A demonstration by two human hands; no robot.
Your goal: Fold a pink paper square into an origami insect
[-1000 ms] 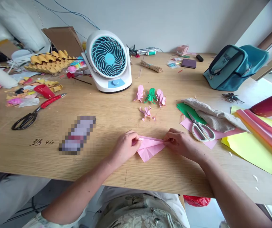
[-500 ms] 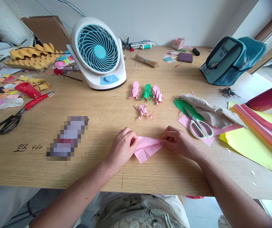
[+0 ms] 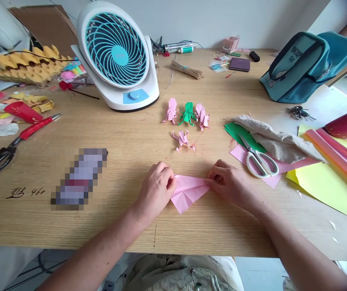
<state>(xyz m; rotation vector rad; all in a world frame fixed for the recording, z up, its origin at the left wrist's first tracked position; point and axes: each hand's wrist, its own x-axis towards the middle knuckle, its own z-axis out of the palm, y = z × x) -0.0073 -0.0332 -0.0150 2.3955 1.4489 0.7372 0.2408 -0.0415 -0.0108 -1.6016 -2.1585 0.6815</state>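
Note:
A creased sheet of pink origami paper (image 3: 188, 190), folded to a triangle with its point toward me, is stretched between my hands just over the table. My left hand (image 3: 158, 186) pinches its left corner between thumb and fingers. At the opposite corner, my right hand (image 3: 229, 182) pinches the paper the same way. Beyond the hands lies a pink folded paper figure with thin legs (image 3: 183, 140). Behind it stand a green paper figure (image 3: 188, 113) and two pink ones, one on the left (image 3: 171, 110) and one on the right (image 3: 202, 115).
White-handled scissors (image 3: 260, 161) rest on pink and green paper at the right, beside a grey cloth (image 3: 282, 137) and yellow sheets (image 3: 319, 190). A fan (image 3: 119, 56) stands back left. A blurred phone-like object (image 3: 79, 178) and red-handled shears (image 3: 18, 141) lie left; a teal bag (image 3: 303, 68) stands back right.
The camera view has shifted slightly, so the surroundings appear moved outward. Both hands keep their pinch on the pink paper, which looks almost the same.

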